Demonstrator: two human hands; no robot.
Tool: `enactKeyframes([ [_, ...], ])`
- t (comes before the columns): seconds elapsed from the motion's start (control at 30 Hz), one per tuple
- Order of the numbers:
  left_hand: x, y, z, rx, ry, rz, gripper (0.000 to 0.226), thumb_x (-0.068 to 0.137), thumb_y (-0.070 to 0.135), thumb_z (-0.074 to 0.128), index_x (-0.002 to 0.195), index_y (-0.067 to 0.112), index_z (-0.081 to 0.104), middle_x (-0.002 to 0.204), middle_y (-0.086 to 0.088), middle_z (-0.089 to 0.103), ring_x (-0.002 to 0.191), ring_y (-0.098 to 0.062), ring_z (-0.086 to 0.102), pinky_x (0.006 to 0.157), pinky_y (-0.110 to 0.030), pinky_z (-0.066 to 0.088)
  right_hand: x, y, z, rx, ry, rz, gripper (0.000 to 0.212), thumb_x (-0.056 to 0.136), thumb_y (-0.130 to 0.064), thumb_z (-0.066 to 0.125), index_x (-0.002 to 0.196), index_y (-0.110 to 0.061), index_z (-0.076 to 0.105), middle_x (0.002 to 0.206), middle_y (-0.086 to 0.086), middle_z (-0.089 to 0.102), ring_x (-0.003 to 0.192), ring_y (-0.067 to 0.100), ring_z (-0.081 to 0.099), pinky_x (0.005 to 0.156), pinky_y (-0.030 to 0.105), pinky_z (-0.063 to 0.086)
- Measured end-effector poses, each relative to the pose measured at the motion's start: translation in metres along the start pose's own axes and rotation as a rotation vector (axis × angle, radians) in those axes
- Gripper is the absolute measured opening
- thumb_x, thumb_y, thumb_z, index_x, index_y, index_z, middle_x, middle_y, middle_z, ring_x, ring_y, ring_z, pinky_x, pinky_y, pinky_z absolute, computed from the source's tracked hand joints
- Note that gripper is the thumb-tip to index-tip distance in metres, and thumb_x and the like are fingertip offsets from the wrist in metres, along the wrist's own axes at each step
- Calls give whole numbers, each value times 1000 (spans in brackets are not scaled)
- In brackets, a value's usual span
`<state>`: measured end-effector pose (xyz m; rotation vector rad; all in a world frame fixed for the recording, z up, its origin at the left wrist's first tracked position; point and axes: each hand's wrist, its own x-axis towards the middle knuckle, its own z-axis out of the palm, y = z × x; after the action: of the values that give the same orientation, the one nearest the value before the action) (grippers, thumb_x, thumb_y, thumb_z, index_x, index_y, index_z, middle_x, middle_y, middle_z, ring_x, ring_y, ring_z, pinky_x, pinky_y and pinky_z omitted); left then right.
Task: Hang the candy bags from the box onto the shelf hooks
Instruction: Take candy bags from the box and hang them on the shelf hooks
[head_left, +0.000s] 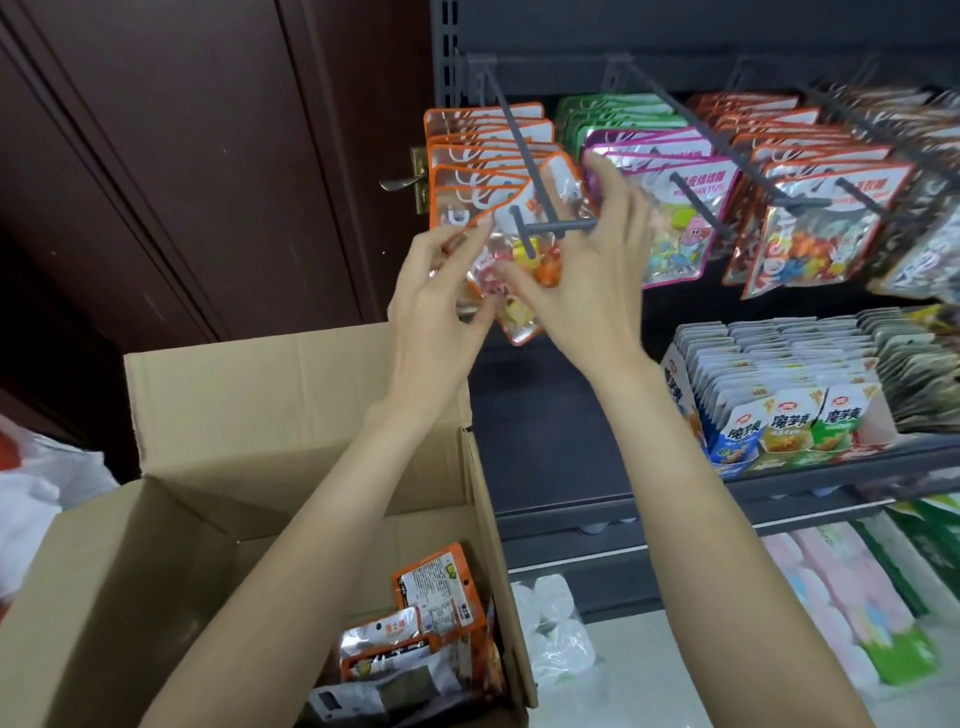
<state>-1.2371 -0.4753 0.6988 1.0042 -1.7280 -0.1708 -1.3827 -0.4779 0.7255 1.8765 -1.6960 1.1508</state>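
Note:
An orange-edged candy bag (524, 260) with coloured sweets inside is held up at the front tip of the leftmost grey shelf hook (519, 156). My left hand (441, 296) pinches the bag's left edge. My right hand (592, 260) holds its right side, fingers spread behind it. Several matching orange bags (467, 156) hang further back on the same hook. The open cardboard box (249, 426) stands below, with more candy bags (431, 623) lying in its bottom right corner.
Neighbouring hooks carry green and purple bags (670, 208) and more orange bags (810, 218). Lower shelves hold snack packets (779, 395). A dark wooden door (208, 156) with a brass handle stands to the left. White plastic bags (36, 493) lie at the far left.

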Motion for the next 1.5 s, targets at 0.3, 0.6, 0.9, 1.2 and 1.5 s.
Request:
enactKeyframes([
  [0.3,25,-14,5,-22,4,-40,57,81,8,72,135,15,54,132,-10,40,82,-5,54,71,-5,46,7,-5,27,18,-70,19,66,88,-49,59,138,-8,48,136,13,48,125,30,45,98,40,35],
  [0.6,13,-8,-10,-123,7,-69,55,84,7,68,136,17,50,134,-4,40,101,-4,53,75,-14,52,-35,-4,23,67,30,5,46,94,-32,57,130,-5,51,133,21,50,126,27,35,104,44,33],
  [0.9,-21,1,-40,-112,152,-58,30,93,16,59,123,14,58,113,6,58,106,-10,54,86,-20,44,-66,-20,5,207,23,24,45,96,-21,56,138,-8,48,143,14,45,133,26,37,108,34,28],
  [1.2,-149,-96,-114,86,-179,-153,25,90,24,52,110,13,62,94,10,59,93,-7,54,85,-27,41,-159,-77,27,431,-570,-160,24,93,-16,55,112,-16,69,102,-1,70,94,18,65,80,33,54],
  [1.5,-232,-170,-133,416,-1345,-411,80,78,73,53,143,27,36,144,1,41,134,-23,35,111,-42,28,-231,-111,121,65,-1613,-363,66,87,-45,65,144,-21,41,147,7,40,138,30,33,109,43,33],
])
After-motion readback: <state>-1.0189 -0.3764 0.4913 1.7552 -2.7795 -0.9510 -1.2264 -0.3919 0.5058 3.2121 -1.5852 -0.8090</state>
